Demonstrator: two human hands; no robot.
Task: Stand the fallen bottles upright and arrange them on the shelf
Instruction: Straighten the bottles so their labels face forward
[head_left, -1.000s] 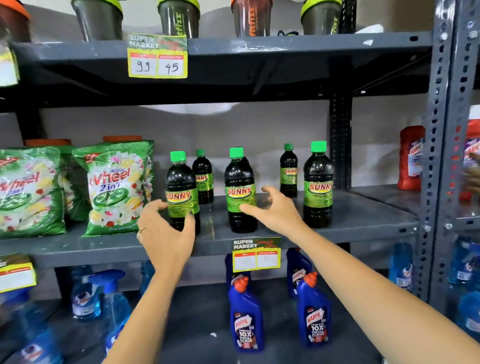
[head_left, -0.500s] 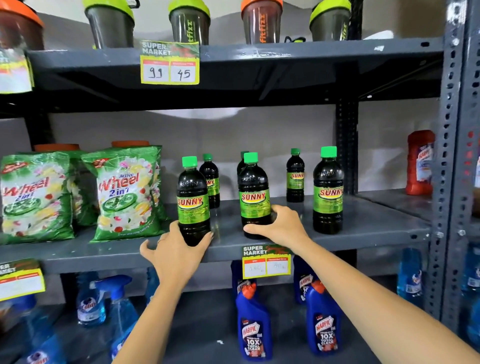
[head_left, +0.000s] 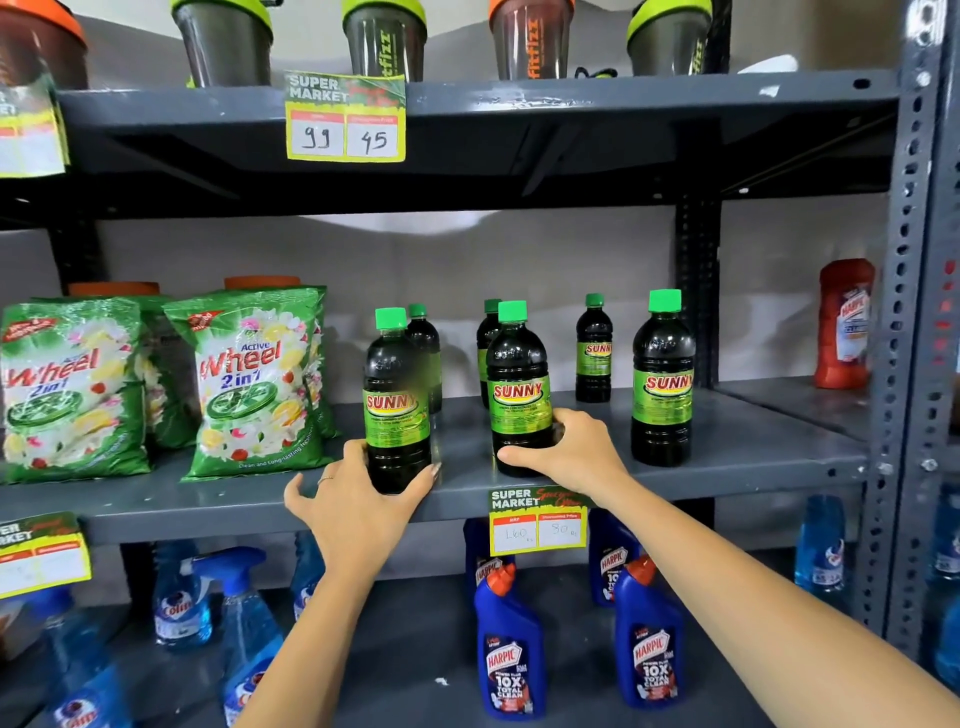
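Several dark Sunny bottles with green caps stand upright on the grey middle shelf (head_left: 753, 457). My left hand (head_left: 358, 499) wraps the base of the front left bottle (head_left: 396, 400). My right hand (head_left: 571, 452) grips the base of the front middle bottle (head_left: 519, 389). A third front bottle (head_left: 662, 379) stands free to the right. Three smaller-looking bottles stand behind: back left bottle (head_left: 427, 348), back middle bottle (head_left: 487, 338) partly hidden, back right bottle (head_left: 594, 348).
Green Wheel detergent bags (head_left: 254, 384) fill the shelf's left part. A red Harpic bottle (head_left: 844, 322) stands far right. Shaker cups (head_left: 379, 41) line the top shelf. Blue Harpic bottles (head_left: 511, 644) and spray bottles (head_left: 234, 618) sit on the lower shelf. Price tags (head_left: 537, 522) hang from shelf edges.
Both hands moved forward and closed around the bases of the two front bottles. The view has come closer to the shelf.
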